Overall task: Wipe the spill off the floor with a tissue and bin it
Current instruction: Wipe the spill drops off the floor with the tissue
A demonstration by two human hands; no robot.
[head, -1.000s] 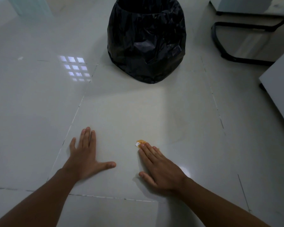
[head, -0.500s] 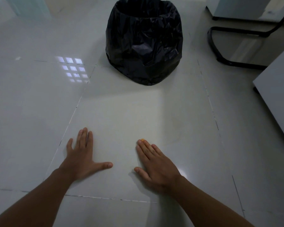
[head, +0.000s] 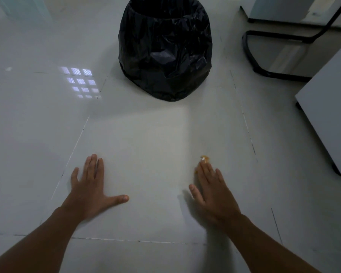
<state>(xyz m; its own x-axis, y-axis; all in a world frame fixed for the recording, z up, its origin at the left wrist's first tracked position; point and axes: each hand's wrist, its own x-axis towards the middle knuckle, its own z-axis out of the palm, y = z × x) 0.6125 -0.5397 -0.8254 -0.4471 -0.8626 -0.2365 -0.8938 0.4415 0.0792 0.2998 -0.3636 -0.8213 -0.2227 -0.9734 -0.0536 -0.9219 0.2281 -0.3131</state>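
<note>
My right hand (head: 213, 194) lies flat on the pale tiled floor (head: 146, 154), fingers together, pressing down on a small tissue (head: 204, 158). Only an orange-stained white scrap of the tissue shows past my fingertips; the rest is hidden under the hand. The hand looks slightly blurred. My left hand (head: 89, 186) rests palm down on the floor to the left, fingers spread, holding nothing. The bin (head: 165, 52), lined with a black bag and open at the top, stands straight ahead beyond both hands.
A black tubular chair base (head: 250, 56) sits on the floor at the back right. A grey cabinet (head: 327, 115) on dark feet juts in from the right edge. A window reflection (head: 79, 81) glints on the tiles at the left.
My right hand has slid to the right across the tile with the tissue under it, and the orange-stained scrap shows past the fingertips again. My left hand has stayed put.
</note>
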